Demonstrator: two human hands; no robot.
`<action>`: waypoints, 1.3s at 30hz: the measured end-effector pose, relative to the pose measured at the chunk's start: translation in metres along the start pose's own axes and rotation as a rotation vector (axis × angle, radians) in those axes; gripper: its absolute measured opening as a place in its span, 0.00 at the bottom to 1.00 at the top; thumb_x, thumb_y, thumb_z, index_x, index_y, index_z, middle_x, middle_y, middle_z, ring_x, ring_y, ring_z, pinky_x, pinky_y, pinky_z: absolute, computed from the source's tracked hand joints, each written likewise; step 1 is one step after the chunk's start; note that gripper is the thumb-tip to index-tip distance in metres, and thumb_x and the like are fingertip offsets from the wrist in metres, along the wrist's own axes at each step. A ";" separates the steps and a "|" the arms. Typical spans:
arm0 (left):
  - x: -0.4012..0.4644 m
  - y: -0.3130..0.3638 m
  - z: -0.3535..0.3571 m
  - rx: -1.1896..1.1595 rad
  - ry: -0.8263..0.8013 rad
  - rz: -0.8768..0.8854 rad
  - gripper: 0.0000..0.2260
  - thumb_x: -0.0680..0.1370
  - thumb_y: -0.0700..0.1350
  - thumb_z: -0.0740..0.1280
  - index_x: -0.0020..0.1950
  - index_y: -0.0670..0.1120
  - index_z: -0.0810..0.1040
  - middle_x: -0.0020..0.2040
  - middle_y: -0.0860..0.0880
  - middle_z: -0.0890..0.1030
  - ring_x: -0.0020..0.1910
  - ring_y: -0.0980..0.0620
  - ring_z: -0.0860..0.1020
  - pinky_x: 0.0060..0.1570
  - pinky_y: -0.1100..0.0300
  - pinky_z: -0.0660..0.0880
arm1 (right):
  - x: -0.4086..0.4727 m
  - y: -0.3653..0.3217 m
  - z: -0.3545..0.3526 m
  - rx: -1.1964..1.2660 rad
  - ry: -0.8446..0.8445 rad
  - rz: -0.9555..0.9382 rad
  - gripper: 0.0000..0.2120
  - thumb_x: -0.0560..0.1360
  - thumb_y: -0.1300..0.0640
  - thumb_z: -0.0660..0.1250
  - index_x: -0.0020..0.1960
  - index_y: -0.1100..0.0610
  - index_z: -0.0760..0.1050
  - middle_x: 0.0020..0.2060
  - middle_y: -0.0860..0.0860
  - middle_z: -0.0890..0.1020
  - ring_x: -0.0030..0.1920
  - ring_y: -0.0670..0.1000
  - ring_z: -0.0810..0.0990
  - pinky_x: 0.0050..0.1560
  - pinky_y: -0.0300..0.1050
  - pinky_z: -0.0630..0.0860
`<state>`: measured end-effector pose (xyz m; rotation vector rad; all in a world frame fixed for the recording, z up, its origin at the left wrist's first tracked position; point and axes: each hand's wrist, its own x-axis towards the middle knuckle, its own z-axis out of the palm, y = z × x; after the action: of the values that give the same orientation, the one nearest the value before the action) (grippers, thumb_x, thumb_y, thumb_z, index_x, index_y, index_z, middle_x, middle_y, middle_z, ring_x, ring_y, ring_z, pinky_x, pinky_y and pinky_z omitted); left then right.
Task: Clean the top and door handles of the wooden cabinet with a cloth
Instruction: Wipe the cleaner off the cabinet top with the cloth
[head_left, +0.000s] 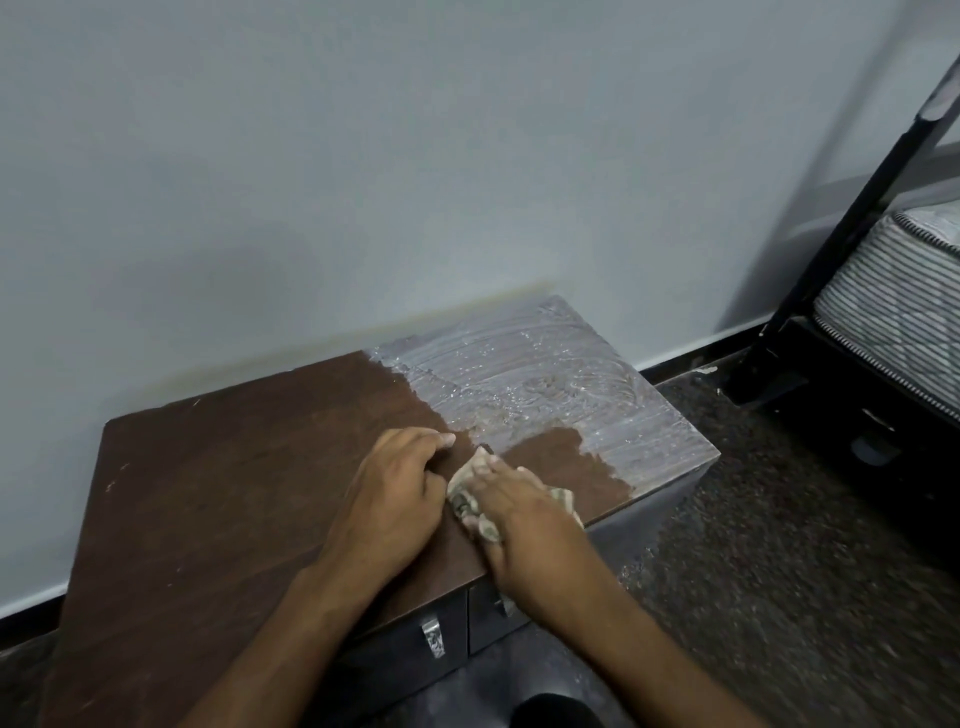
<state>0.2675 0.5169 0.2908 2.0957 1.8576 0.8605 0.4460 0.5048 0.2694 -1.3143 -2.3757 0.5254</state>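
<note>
From my feed, a pale wall (363, 156) filled the upper half of the view, with the wooden cabinet (218, 467) pushed against it. To the right lay dark speckled floor (779, 519), and beyond that, well apart from the cabinet, stood a black bed frame (852, 218) carrying a striped mattress (898, 291).

The cabinet's top surface (260, 426) was dry brown over its left and middle, open right out to the left edge and the near corner. The far-right part was covered by a wet, whitish film (545, 374) running to the right edge and the rear corner, with one brown patch cut into it near the front edge.

My left hand (395, 499) rested on the brown part, fingers loosely curled against the wood and gripping nothing. Just beside it, my right hand (524, 514) pressed down on a crumpled pale cloth (467, 493), fingers bent over it, close to the front edge at the border of the film. The two hands were nearly touching.

Below the front edge, a metal door handle (432, 638) showed on the left door; a second handle (503, 607) was mostly hidden behind my right wrist.
</note>
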 end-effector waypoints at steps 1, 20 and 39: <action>0.001 -0.001 -0.001 0.008 -0.003 0.005 0.20 0.71 0.34 0.64 0.61 0.46 0.80 0.58 0.54 0.80 0.60 0.58 0.71 0.61 0.72 0.60 | 0.007 0.007 -0.003 -0.004 0.006 -0.005 0.21 0.79 0.55 0.60 0.72 0.50 0.71 0.73 0.49 0.72 0.76 0.48 0.64 0.79 0.50 0.55; 0.018 -0.020 -0.010 0.113 0.007 -0.034 0.20 0.78 0.44 0.64 0.70 0.48 0.72 0.67 0.53 0.75 0.67 0.56 0.68 0.67 0.61 0.63 | 0.098 0.029 -0.018 -0.001 0.084 0.131 0.17 0.81 0.58 0.57 0.68 0.54 0.73 0.69 0.55 0.75 0.71 0.55 0.69 0.76 0.53 0.61; 0.047 -0.035 -0.017 0.162 0.037 -0.062 0.18 0.78 0.45 0.63 0.68 0.46 0.73 0.65 0.51 0.76 0.65 0.53 0.70 0.66 0.57 0.67 | 0.086 0.016 0.008 0.005 -0.004 -0.214 0.21 0.78 0.56 0.61 0.71 0.51 0.72 0.70 0.52 0.75 0.74 0.51 0.68 0.76 0.50 0.60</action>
<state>0.2306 0.5649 0.2999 2.1143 2.0631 0.7638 0.4107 0.5855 0.2673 -1.0401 -2.4775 0.4697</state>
